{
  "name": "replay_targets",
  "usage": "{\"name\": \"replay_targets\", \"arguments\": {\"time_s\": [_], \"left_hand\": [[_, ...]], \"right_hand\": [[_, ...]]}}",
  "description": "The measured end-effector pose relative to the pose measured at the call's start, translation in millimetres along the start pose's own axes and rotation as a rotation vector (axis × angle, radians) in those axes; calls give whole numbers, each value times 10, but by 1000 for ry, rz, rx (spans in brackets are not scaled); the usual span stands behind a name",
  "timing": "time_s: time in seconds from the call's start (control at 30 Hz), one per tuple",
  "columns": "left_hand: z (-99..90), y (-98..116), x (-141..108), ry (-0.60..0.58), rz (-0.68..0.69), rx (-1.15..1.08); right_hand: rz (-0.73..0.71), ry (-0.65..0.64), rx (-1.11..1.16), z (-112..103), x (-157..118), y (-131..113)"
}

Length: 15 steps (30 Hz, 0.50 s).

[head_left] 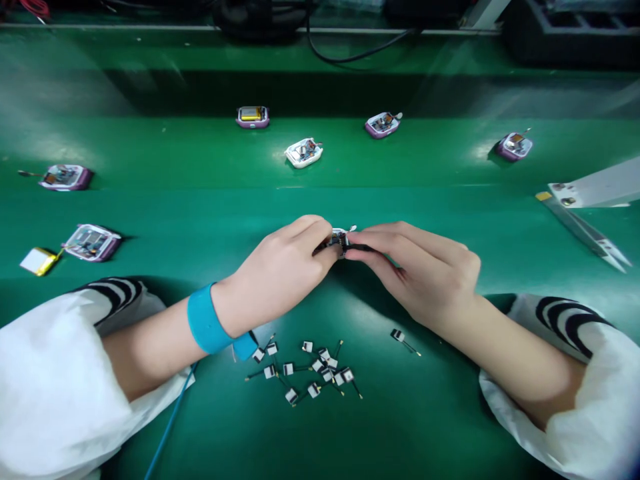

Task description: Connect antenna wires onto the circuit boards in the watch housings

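My left hand (295,257), with a blue wrist strap (206,321) on its wrist, is closed around a small open device casing (340,235) with electronics inside. The casing is mostly hidden by the fingers. From the other side, my right hand (415,267) pinches a thin dark piece (361,247) against the casing's right side; its exact kind is not clear. A small pale tab on a lead sticks up from the casing near the right fingertips. Below the hands lie several small square modules (313,390) with short black leads, and a single module (399,335) sits apart to the right.
Several open purple or white casings lie around: a white casing (304,153), a purple one with a yellow battery (253,117), and one (93,242) wired to a loose battery (39,261). Tweezers (583,230) rest at right under a white bracket (595,185). A black cable (350,59) crosses the back.
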<state>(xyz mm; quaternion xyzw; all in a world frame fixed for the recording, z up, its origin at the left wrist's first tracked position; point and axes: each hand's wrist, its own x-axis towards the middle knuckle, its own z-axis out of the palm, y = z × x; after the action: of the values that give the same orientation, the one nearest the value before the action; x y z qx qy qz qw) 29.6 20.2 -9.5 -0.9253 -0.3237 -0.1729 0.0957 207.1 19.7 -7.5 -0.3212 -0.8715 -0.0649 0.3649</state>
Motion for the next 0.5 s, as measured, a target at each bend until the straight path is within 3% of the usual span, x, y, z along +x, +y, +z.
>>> {"name": "replay_targets", "arguments": {"time_s": [0.5], "left_hand": [[-11,17,-10,-66,-46,-1]], "right_hand": [[80,60,51,128,26,-30]]}}
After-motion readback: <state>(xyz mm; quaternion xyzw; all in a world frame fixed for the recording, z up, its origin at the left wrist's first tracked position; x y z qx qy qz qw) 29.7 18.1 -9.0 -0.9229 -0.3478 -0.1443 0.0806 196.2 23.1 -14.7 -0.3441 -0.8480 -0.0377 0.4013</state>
